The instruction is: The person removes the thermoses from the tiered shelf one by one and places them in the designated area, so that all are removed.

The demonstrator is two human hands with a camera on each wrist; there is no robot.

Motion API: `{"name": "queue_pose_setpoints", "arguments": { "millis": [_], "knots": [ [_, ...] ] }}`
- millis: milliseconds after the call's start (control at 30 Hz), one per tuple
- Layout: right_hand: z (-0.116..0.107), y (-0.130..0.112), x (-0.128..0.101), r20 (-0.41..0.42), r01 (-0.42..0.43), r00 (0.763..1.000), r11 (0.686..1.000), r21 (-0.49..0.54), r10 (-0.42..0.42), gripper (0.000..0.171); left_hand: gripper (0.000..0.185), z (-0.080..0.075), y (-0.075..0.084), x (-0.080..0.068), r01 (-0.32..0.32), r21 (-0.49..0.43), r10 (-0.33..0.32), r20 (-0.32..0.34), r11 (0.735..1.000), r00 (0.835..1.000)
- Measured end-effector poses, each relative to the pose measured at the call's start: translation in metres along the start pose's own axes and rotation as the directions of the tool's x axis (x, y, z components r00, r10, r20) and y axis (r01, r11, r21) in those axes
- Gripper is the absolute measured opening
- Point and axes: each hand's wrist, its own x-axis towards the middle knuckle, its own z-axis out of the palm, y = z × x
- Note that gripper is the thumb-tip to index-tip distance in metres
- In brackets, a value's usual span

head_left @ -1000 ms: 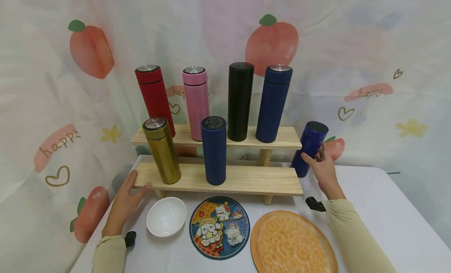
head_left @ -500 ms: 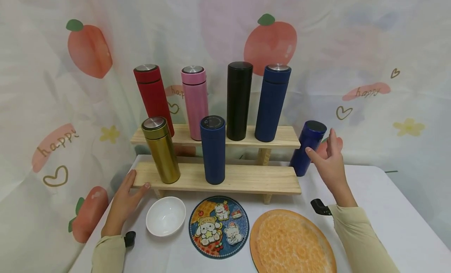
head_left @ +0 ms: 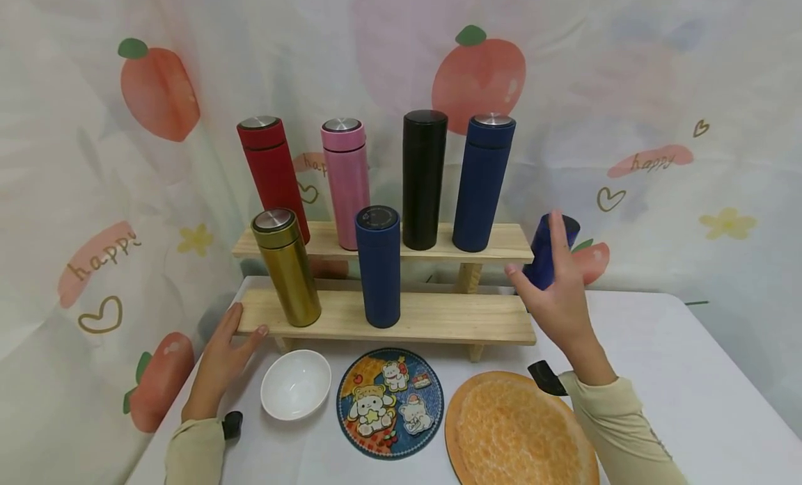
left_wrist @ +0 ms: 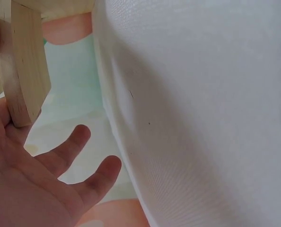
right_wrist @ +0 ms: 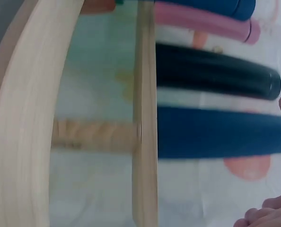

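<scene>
My left hand (head_left: 219, 360) holds the left end of the lower wooden shelf (head_left: 451, 311). In the left wrist view the board end (left_wrist: 22, 66) sits between digits of that hand (left_wrist: 41, 189), while two other fingers stick out beside it. My right hand (head_left: 557, 300) is raised, fingers apart, in front of a short dark-blue thermos (head_left: 544, 252) standing right of the rack and partly hidden by it. Nothing shows in its grasp. A gold thermos (head_left: 290, 273) and a blue thermos (head_left: 379, 273) stand on the lower shelf.
The upper shelf (head_left: 388, 255) bears red (head_left: 276, 179), pink (head_left: 347, 186), black (head_left: 424, 182) and blue (head_left: 482, 186) thermoses. In front lie a white bowl (head_left: 296, 385), a round cartoon mat (head_left: 390, 405) and an orange round mat (head_left: 520, 429).
My right hand has let go of the short dark-blue thermos, drawn back to the right, then swung left in front of it. My left hand has stayed on the shelf end.
</scene>
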Motion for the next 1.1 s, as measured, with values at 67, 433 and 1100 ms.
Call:
{"name": "queue_pose_setpoints", "arguments": {
  "millis": [67, 433, 1100],
  "knots": [
    [0.009, -0.005, -0.001, 0.034, -0.037, 0.999, 0.999, 0.04, 0.036, 0.102, 0.106, 0.0, 0.0, 0.0, 0.004, -0.001, -0.004, 0.003, 1.0, 1.0],
    [0.066, -0.03, -0.005, 0.189, -0.195, 0.972, 0.921, 0.337, 0.137, 0.085, 0.104, 0.001, -0.001, -0.003, 0.017, -0.003, -0.017, -0.007, 1.0, 1.0],
    [0.144, -0.043, -0.004, 0.365, -0.365, 0.908, 0.82, 0.44, 0.209, 0.08, 0.107, 0.001, 0.001, -0.002, 0.036, -0.004, -0.036, 0.0, 0.999, 0.999]
  ]
}}
